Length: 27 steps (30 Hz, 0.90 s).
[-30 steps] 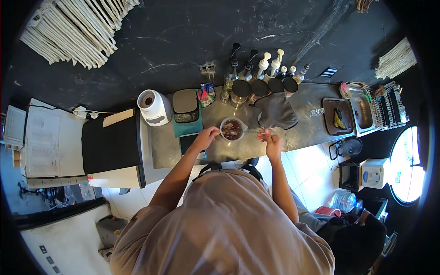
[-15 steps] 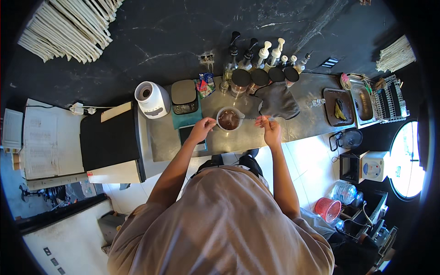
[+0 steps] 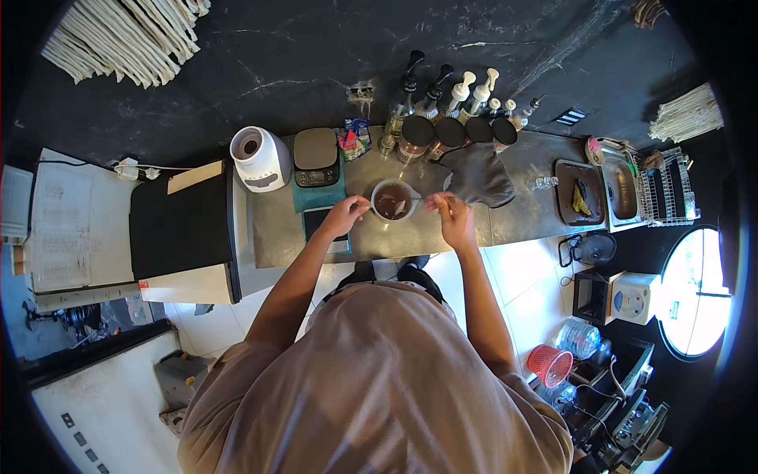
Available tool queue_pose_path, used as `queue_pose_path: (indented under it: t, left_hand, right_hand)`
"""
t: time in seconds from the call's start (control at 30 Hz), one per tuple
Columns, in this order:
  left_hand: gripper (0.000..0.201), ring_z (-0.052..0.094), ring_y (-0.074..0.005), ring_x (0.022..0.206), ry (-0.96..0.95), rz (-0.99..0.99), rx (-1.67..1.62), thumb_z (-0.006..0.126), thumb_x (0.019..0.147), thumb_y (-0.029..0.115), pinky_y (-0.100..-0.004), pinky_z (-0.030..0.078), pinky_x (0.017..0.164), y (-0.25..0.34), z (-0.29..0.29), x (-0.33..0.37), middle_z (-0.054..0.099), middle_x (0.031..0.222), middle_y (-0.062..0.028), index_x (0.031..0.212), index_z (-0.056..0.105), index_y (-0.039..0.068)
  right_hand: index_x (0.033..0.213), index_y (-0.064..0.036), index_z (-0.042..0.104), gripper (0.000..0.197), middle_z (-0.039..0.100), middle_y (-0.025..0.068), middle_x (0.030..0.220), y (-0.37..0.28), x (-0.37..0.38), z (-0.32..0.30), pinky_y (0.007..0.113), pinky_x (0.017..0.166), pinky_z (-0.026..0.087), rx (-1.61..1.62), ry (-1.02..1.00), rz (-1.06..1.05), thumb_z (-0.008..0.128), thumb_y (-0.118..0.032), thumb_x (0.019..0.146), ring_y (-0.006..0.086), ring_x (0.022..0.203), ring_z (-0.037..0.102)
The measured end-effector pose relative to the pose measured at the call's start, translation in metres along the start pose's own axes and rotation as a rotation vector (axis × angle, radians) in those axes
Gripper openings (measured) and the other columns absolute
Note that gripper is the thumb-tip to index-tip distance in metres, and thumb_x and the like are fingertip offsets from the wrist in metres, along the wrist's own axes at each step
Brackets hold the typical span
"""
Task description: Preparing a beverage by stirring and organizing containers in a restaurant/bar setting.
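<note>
On the steel counter stands a pale round bowl [image 3: 374,189] with dark brown liquid [image 3: 392,201] in it. My left hand [image 3: 345,216] is closed, its fingertips pinched at the bowl's left rim. From the right, my right hand [image 3: 454,220] grips a thin utensil [image 3: 418,198] that reaches over the right rim into the liquid. Its lower end is hidden, and I cannot tell whether it is a spoon or another stirrer. A dark grey cloth [image 3: 479,180] lies just beyond my right hand. A dark flat panel [image 3: 317,221] sits beside my left hand.
A kitchen scale [image 3: 316,154] and a white appliance [image 3: 260,160] stand at the left. Behind the bowl are black-lidded jars [image 3: 417,134] and pump bottles [image 3: 460,93]. Further right come a brown tray [image 3: 567,207], a sink [image 3: 624,193] and a wire rack [image 3: 667,186].
My right hand has shifted left, closer to the bowl, with the utensil now further over it. The liquid's surface looks different. My left hand stays at the rim.
</note>
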<state>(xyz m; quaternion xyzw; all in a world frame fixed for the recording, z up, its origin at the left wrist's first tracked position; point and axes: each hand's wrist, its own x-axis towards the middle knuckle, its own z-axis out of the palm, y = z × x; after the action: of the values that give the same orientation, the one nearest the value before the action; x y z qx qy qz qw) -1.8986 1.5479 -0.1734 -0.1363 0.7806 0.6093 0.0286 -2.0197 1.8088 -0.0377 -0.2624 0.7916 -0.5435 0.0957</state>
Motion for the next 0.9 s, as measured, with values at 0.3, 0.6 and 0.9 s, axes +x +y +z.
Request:
queue_pose_path:
  t: [0.3,0.6,0.9]
  left_hand:
    - [0.024,0.059,-0.0101,0.072,0.024,-0.013,-0.008,0.058,0.101,0.025,-0.0277,0.047,0.069,-0.007,0.004,-0.001,0.062,0.082,-0.0017,0.111,0.064,0.003]
    - [0.026,0.059,-0.0105,0.072,0.025,-0.023,-0.043,0.057,0.102,0.026,-0.0281,0.049,0.071,-0.014,0.006,-0.001,0.064,0.086,-0.0024,0.112,0.064,0.002]
    - [0.029,0.06,-0.0111,0.073,0.001,-0.046,-0.03,0.056,0.102,0.028,-0.0285,0.049,0.072,-0.011,0.004,0.0,0.065,0.09,-0.0037,0.113,0.063,0.002]
  right_hand:
    - [0.091,0.0054,0.067,0.029,0.071,0.0115,0.082,0.001,0.011,0.013,0.03,0.07,0.053,-0.067,-0.072,0.067,0.053,-0.017,0.102,0.0174,0.074,0.068]
    - [0.096,0.0046,0.067,0.022,0.07,0.0177,0.09,-0.007,0.017,0.012,0.035,0.071,0.054,-0.258,-0.053,-0.056,0.057,-0.015,0.098,0.0296,0.078,0.07]
    - [0.094,0.0021,0.067,0.018,0.069,0.0178,0.087,-0.019,0.013,0.016,0.039,0.07,0.053,-0.227,-0.105,-0.04,0.058,-0.014,0.096,0.0335,0.078,0.069]
